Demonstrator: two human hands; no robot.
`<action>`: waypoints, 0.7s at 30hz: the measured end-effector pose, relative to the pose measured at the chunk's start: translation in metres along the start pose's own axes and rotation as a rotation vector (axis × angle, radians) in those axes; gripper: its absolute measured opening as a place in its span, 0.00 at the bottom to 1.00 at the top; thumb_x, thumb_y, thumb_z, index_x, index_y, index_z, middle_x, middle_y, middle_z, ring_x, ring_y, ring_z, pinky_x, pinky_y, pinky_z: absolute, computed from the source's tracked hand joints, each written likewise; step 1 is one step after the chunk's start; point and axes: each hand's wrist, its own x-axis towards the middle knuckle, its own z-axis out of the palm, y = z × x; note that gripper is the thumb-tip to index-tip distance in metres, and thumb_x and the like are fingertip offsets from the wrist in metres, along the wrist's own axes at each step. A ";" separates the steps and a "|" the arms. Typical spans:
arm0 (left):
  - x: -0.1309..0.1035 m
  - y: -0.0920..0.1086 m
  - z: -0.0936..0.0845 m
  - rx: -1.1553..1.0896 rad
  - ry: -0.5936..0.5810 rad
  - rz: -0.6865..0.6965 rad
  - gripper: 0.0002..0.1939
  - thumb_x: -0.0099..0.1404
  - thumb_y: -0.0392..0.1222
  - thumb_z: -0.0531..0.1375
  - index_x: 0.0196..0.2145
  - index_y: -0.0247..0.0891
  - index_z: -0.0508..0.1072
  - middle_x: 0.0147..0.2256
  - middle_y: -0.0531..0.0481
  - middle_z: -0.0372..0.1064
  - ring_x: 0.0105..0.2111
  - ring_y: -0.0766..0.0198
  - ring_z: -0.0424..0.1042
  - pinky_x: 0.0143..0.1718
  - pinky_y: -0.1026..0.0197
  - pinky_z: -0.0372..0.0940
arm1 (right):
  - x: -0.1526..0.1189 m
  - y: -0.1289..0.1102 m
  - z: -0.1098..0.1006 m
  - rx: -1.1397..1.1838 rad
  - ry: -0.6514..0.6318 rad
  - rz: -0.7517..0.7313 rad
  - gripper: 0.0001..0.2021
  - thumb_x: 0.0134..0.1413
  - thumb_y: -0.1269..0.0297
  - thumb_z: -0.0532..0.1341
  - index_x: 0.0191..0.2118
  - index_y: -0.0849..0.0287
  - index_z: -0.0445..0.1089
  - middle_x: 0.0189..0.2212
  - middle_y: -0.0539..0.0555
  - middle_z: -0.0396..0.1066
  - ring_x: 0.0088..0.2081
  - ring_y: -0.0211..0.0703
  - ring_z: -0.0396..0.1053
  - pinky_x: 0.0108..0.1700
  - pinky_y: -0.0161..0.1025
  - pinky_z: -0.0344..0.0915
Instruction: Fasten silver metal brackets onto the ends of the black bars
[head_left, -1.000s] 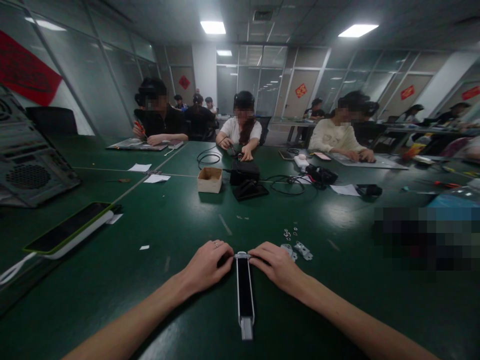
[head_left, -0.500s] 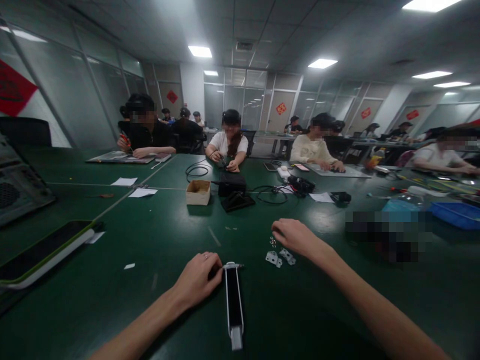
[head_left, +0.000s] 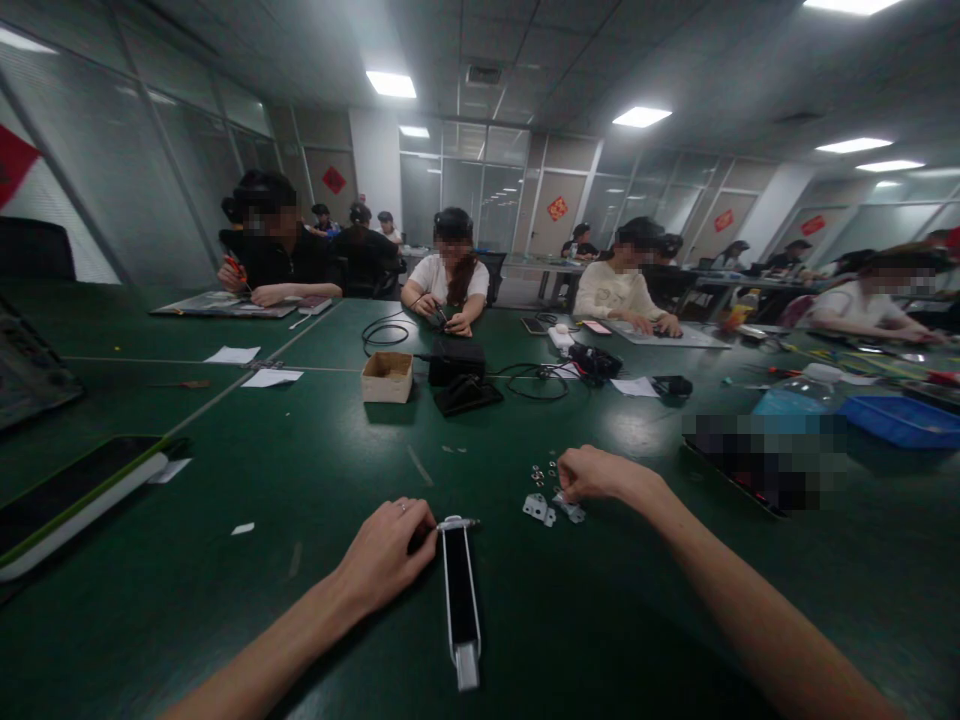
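My left hand [head_left: 394,545] rests on the table with curled fingers, its fingertips at the top left end of a narrow white-framed black piece [head_left: 460,590]. That piece lies lengthwise toward me, with a thin metal pin across its far end and a pale tab at the near end. My right hand [head_left: 604,475] is closed with fingertips pointing down at a small metal bracket [head_left: 572,510], partly covering it; what they pinch is hidden. Left of it lies another small metal bracket [head_left: 535,508]. Several small nut-like metal rings [head_left: 538,475] lie just beyond the brackets.
Farther back stand an open cardboard box [head_left: 387,378] and a black box-shaped device [head_left: 456,362] with cables. A green-edged panel [head_left: 82,495] lies left, a blue tray [head_left: 904,422] right. Several people sit around the green table [head_left: 337,440], including a person in white [head_left: 450,280] opposite.
My right hand has moved nearer, from beside the small rings to the right bracket, uncovering more rings. My left hand stays at the narrow piece. The view has shifted slightly.
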 end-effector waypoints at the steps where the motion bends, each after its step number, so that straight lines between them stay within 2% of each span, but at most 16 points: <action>1: 0.000 0.000 0.000 -0.002 -0.001 0.002 0.08 0.65 0.39 0.51 0.33 0.37 0.69 0.31 0.48 0.68 0.31 0.60 0.66 0.33 0.60 0.59 | -0.001 0.001 0.000 0.002 -0.003 0.006 0.06 0.44 0.72 0.64 0.33 0.61 0.73 0.32 0.54 0.73 0.33 0.41 0.70 0.28 0.32 0.60; 6: 0.000 -0.001 0.000 -0.005 -0.011 0.013 0.08 0.65 0.39 0.51 0.33 0.37 0.69 0.31 0.49 0.68 0.31 0.61 0.66 0.33 0.60 0.59 | -0.003 0.006 -0.004 -0.039 -0.036 0.046 0.09 0.41 0.73 0.67 0.33 0.62 0.72 0.33 0.54 0.72 0.33 0.43 0.70 0.27 0.33 0.58; 12: 0.001 -0.002 0.000 -0.004 -0.009 0.033 0.09 0.65 0.40 0.50 0.35 0.38 0.69 0.31 0.48 0.68 0.32 0.60 0.67 0.33 0.60 0.60 | 0.000 0.002 -0.006 -0.029 0.056 -0.028 0.06 0.50 0.70 0.62 0.36 0.60 0.73 0.34 0.54 0.73 0.36 0.41 0.70 0.30 0.32 0.60; 18: -0.001 -0.001 -0.001 -0.001 0.011 0.042 0.09 0.65 0.41 0.50 0.37 0.38 0.69 0.32 0.48 0.68 0.32 0.60 0.67 0.34 0.59 0.61 | 0.004 -0.009 0.004 -0.036 0.059 -0.025 0.06 0.48 0.76 0.60 0.31 0.62 0.74 0.32 0.56 0.73 0.34 0.42 0.71 0.30 0.32 0.60; 21: -0.001 0.001 -0.003 -0.010 0.025 0.042 0.09 0.64 0.40 0.51 0.38 0.38 0.69 0.33 0.48 0.69 0.32 0.59 0.67 0.35 0.58 0.62 | 0.004 -0.009 0.005 -0.033 0.060 -0.018 0.05 0.48 0.75 0.60 0.30 0.63 0.74 0.30 0.57 0.72 0.31 0.42 0.70 0.28 0.33 0.60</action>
